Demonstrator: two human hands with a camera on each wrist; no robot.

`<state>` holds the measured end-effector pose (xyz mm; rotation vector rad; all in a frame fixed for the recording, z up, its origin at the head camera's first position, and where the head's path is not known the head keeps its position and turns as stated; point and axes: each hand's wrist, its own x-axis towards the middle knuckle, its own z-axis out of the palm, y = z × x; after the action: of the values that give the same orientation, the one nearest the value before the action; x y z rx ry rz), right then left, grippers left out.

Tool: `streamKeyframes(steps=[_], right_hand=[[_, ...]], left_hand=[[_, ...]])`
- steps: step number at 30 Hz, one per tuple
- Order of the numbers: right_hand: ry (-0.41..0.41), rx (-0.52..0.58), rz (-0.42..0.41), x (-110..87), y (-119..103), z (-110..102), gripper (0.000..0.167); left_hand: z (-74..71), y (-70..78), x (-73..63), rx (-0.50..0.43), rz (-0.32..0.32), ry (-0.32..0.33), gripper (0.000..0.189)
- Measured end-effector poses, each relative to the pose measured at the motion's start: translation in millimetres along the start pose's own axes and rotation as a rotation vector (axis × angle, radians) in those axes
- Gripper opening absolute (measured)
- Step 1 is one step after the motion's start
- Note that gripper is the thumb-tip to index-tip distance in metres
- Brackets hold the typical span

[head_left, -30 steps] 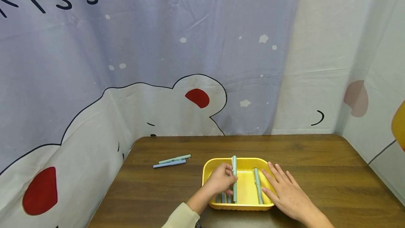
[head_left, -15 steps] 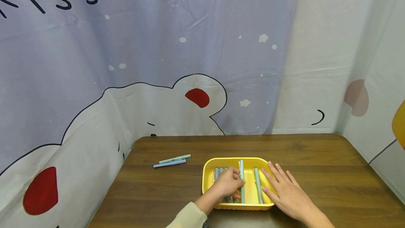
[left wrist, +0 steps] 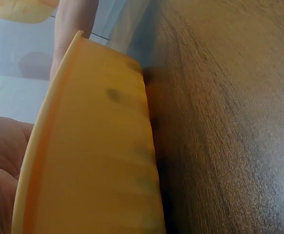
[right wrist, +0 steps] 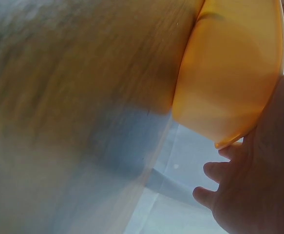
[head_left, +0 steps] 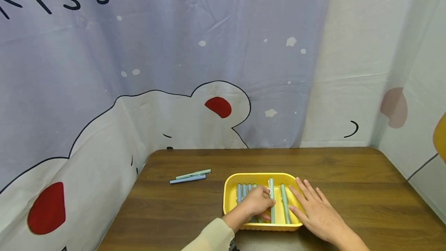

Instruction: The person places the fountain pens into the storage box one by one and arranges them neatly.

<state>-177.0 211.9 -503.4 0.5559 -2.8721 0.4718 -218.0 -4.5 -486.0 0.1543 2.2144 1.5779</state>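
A yellow plastic basket [head_left: 271, 227] stands at the front of the wooden table, its outer wall filling much of both wrist views. Over it, my left hand [head_left: 256, 201] pinches a light green pen [head_left: 271, 193], which lies lengthwise with its clip end away from me. To the left, partly hidden under that hand, are several blue pens [head_left: 244, 191] and the tip of a green pen [head_left: 254, 186]. Another green pen [head_left: 285, 204] lies near the basket's right side. With fingers spread and straight, my right hand [head_left: 315, 212] rests against the basket's right rim.
Left of the basket, a green pen [head_left: 192, 174] and a blue pen [head_left: 188, 179] lie side by side on the table [head_left: 167, 212]. A printed curtain [head_left: 174, 49] hangs behind the table's far edge.
My left hand has moved the green pen rightward and lower within the basket, towards the other green pen. More of the blue pens has come into view. The right hand stays in place.
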Motion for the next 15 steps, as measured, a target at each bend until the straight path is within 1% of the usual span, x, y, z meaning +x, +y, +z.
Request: streamKeyframes(steps=[6,10,15], right_hand=[[0.009,-0.012,-0.004,0.7,0.2,-1.5,0.060],[0.010,-0.015,-0.006,0.7,-0.3,-2.0,0.060],[-0.006,-0.002,0.000,0.1,0.1,-0.5,0.060]], left_hand=[[7.3,2.4,5.3,0.055,-0.023,0.018,0.025],[12.1,2.4,8.1,0.062,-0.033,0.024,0.018],[17.3,0.4,12.8,0.064,-0.055,0.025,0.017]])
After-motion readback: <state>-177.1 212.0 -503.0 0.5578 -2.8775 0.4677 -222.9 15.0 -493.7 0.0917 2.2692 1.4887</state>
